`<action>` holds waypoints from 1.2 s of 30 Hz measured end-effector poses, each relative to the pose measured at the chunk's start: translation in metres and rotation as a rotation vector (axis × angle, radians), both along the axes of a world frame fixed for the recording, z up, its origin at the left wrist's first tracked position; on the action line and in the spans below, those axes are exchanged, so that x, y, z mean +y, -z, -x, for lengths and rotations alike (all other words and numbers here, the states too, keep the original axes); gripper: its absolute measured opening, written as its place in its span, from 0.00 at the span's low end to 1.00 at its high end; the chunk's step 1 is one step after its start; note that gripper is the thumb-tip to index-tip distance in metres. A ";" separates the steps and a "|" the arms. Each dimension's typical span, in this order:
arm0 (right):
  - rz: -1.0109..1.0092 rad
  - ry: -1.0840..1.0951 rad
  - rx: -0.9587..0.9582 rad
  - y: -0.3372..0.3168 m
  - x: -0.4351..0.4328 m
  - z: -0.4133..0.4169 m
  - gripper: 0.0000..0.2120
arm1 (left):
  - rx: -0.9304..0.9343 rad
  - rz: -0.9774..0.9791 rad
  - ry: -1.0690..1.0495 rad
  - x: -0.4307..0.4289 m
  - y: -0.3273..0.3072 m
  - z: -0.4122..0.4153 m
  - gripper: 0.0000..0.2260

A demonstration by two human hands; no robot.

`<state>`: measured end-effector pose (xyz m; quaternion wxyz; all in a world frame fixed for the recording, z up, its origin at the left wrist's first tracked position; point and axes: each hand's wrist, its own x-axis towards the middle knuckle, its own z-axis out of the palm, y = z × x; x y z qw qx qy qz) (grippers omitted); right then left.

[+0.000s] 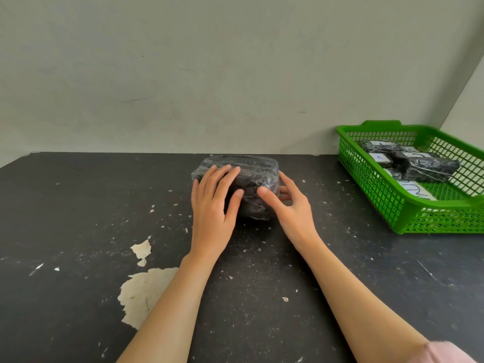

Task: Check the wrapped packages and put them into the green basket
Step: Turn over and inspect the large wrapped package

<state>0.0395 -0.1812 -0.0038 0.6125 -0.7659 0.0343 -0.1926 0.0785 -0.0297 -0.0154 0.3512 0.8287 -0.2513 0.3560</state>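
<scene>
A black package wrapped in clear film [251,174] lies on the dark table near the back wall. My left hand [213,203] rests flat on its left top, fingers straight. My right hand [285,203] is at its right side, thumb on the front face and fingers along the right edge. The green basket [392,203] stands at the right, holding several black wrapped packages [429,166] with white labels.
The dark table [78,205] has flaked patches of bare surface at the front left [141,292] and small white chips scattered about. A pale wall [209,74] closes the back, and a corner sits behind the basket.
</scene>
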 end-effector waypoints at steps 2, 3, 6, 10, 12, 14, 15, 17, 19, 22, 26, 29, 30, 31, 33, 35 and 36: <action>-0.022 0.087 -0.001 -0.001 -0.002 0.000 0.31 | -0.048 -0.077 -0.041 -0.004 0.001 0.002 0.19; -0.053 0.104 0.002 -0.001 -0.004 -0.001 0.28 | -0.064 -0.117 -0.090 -0.007 0.001 0.004 0.20; -0.161 0.073 0.036 -0.002 -0.007 -0.002 0.24 | 0.012 -0.082 -0.193 -0.011 -0.001 0.007 0.25; -0.185 -0.030 0.036 0.001 -0.001 -0.003 0.23 | 0.172 0.048 -0.176 -0.009 -0.001 0.011 0.28; -0.147 -0.068 0.029 0.002 0.001 -0.002 0.26 | 0.190 0.082 -0.192 -0.010 -0.004 0.012 0.29; -0.124 -0.094 0.027 0.002 0.002 -0.002 0.26 | 0.208 0.110 -0.191 -0.010 -0.007 0.011 0.29; -0.122 -0.105 0.025 0.001 0.001 -0.001 0.25 | 0.213 0.119 -0.188 -0.010 -0.007 0.011 0.29; -0.120 -0.109 0.028 0.002 0.001 -0.001 0.27 | 0.211 0.131 -0.179 -0.010 -0.007 0.010 0.29; -0.090 -0.100 0.038 0.003 0.002 -0.001 0.33 | 0.205 0.152 -0.164 -0.010 -0.006 0.011 0.29; -0.034 -0.090 0.066 0.006 0.004 -0.002 0.39 | 0.287 0.250 -0.150 -0.008 -0.006 0.012 0.32; -0.002 -0.093 0.067 0.007 0.004 -0.003 0.38 | 0.328 0.257 -0.185 -0.009 -0.009 0.014 0.32; -0.014 -0.084 0.071 0.007 0.003 -0.003 0.32 | 0.298 0.306 -0.157 -0.007 -0.007 0.013 0.27; -0.019 -0.072 0.074 0.006 0.004 -0.003 0.30 | 0.296 0.337 -0.148 -0.006 -0.005 0.011 0.26; -0.025 -0.058 0.075 0.006 0.004 -0.003 0.29 | 0.299 0.363 -0.147 -0.005 -0.005 0.010 0.25; -0.031 -0.037 0.076 0.005 0.004 -0.003 0.28 | 0.302 0.392 -0.156 -0.004 -0.005 0.010 0.25; -0.024 -0.028 0.079 0.004 0.005 -0.002 0.27 | 0.299 0.412 -0.156 -0.004 -0.006 0.011 0.25; -0.018 -0.024 0.081 0.004 0.006 -0.001 0.26 | 0.296 0.418 -0.153 -0.004 -0.007 0.012 0.25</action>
